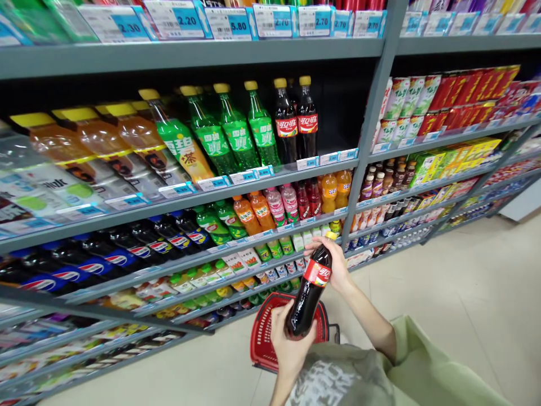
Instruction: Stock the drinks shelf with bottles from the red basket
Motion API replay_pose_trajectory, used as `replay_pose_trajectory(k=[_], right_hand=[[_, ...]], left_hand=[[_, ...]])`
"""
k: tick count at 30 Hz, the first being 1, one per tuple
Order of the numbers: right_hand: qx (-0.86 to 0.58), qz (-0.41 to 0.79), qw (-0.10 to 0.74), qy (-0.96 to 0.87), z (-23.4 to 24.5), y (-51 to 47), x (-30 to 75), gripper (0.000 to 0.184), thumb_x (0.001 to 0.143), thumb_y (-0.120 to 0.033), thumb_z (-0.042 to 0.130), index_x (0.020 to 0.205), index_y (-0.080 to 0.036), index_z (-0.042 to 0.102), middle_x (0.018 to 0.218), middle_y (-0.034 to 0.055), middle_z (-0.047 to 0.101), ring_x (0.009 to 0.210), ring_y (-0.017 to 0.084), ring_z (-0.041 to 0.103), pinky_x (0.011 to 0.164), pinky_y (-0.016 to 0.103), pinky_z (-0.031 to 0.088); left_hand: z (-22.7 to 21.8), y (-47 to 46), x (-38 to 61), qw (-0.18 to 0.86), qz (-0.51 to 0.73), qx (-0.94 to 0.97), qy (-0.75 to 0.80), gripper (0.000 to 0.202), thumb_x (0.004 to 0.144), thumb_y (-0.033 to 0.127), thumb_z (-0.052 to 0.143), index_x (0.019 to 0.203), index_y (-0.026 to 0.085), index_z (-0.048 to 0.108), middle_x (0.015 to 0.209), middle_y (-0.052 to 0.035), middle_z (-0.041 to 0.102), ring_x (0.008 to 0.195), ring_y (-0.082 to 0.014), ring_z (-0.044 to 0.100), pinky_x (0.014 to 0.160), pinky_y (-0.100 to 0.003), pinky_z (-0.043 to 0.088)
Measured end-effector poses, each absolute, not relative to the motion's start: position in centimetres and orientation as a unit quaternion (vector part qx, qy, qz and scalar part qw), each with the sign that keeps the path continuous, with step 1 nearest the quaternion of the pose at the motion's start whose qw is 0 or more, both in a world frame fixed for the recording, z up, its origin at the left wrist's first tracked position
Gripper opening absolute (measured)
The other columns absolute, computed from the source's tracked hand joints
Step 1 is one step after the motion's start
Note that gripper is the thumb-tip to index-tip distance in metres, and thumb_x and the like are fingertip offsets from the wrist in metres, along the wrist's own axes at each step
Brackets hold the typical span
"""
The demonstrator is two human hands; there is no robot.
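Note:
I hold a dark cola bottle (pixel 310 290) with a red label and yellow cap, tilted in front of me. My right hand (pixel 332 260) wraps round its neck and upper part. My left hand (pixel 287 344) cups its base from below. Two matching cola bottles (pixel 296 121) stand on the shelf above, beside green bottles (pixel 234 132). A red shopping basket (pixel 266 332) sits on the floor right under the held bottle.
Grey shelving (pixel 363 152) full of drinks runs along the left and back: amber tea bottles (pixel 118 141), dark blue-labelled cola bottles (pixel 127 251), small colourful bottles (pixel 296 200), cartons at right. Price tags (pixel 270 20) line the shelf edges. Beige tiled floor (pixel 456 293) spreads to the right.

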State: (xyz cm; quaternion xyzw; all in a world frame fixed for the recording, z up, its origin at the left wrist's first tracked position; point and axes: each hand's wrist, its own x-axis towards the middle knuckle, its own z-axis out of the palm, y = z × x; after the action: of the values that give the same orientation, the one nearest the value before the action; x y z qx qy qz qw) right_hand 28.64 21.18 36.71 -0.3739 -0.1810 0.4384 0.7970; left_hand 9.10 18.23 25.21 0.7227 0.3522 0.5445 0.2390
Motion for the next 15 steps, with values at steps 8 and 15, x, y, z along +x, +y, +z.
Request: replay_pose_trajectory(k=[8, 15], right_hand=[[-0.386, 0.452, 0.785, -0.173, 36.9, 21.1, 28.1, 0.039, 0.075, -0.052, 0.079, 0.093, -0.018, 0.077, 0.084, 0.0084, 0.083, 0.073, 0.023, 0.077, 0.066, 0.030, 0.058], [-0.355, 0.499, 0.774, -0.162, 36.2, 21.4, 27.8, 0.035, 0.075, -0.049, 0.078, 0.090, -0.017, 0.078, 0.085, 0.0078, 0.083, 0.072, 0.023, 0.076, 0.065, 0.031, 0.058]], left_hand=[[27.3, 18.9, 8.0, -0.005, 0.593, 0.761, 0.263, 0.033, 0.081, 0.001, 0.079, 0.106, 0.022, 0.073, 0.112, -0.0095, 0.056, 0.107, -0.0250, 0.060, 0.082, -0.037, 0.061], [29.1, 18.4, 6.8, -0.186, 0.509, 0.834, 0.105, 0.050, 0.074, -0.001, 0.086, 0.110, 0.035, 0.081, 0.105, -0.0052, 0.053, 0.088, -0.0182, 0.053, 0.077, -0.030, 0.059]])
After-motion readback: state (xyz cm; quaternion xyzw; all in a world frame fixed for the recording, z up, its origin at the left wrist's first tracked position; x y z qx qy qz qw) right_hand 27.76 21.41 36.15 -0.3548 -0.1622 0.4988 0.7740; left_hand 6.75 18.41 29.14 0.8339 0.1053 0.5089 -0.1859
